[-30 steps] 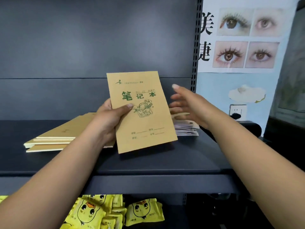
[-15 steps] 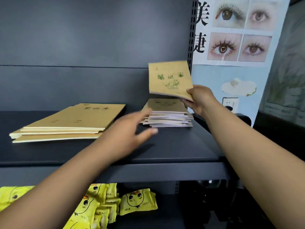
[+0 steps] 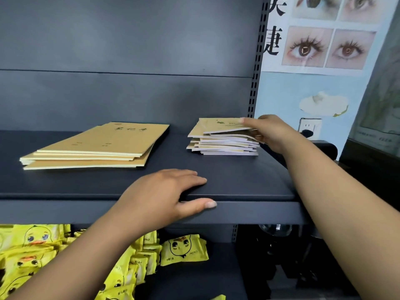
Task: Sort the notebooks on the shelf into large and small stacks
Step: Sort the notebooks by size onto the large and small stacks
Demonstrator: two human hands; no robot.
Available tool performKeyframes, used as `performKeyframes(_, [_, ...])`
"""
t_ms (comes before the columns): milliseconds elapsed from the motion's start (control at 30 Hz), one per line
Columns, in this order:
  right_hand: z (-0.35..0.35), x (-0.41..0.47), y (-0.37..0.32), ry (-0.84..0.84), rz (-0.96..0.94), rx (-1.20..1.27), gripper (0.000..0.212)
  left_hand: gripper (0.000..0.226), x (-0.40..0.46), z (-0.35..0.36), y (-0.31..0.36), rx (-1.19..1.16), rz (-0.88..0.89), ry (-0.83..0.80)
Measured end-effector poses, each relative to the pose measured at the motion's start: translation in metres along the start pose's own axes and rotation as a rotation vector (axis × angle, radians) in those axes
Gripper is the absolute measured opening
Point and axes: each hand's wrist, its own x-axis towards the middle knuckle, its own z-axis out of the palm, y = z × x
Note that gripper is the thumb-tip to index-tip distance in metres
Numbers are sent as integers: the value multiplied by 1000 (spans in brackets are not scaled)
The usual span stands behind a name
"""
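Currently, at about nine o'clock in the view, the large stack [image 3: 95,146] of tan notebooks lies flat on the dark shelf [image 3: 238,180], its edges loosely fanned. It probably sits at that end to keep the two sizes well apart.

Towards six o'clock, the left hand [image 3: 164,198] rests on the shelf's front lip, fingers straight and relaxed, thumb against the front edge. It holds nothing and seems to be bracing the person while the other arm reaches.

At about two o'clock, the small stack [image 3: 223,144] stands near the shelf's right end, slightly uneven. The top small notebook [image 3: 218,125] lies on it, its right edge lifted. The right hand [image 3: 270,132] pinches that edge, thumb on the cover and fingers curled beneath, apparently setting the book down squarely. No unsorted notebooks are visible, so the sorting looks almost done.

The shelf is matte dark grey metal with a plain back panel of the same colour. Below it, at seven o'clock, yellow duck-print packets [image 3: 184,247] are piled on a lower shelf. At one o'clock, a poster of eyes [image 3: 324,46] hangs on a pale blue wall, with a wall socket [image 3: 309,126] underneath.
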Motion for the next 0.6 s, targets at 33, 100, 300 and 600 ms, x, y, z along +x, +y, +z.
performKeyframes(33, [1,0,0,-38,-29,-44,37,115,1,0,1,-7,0,8])
performKeyframes(100, [4,-1,0,-80,-84,-103,48,118,2,1,1,-13,-2,17])
performKeyframes(300, [10,-1,4,-44,-97,-256,86,120,0,1,3,-5,-18,25])
performKeyframes(600, [12,1,6,53,-115,-400,65,115,1,1,1,-33,-38,25])
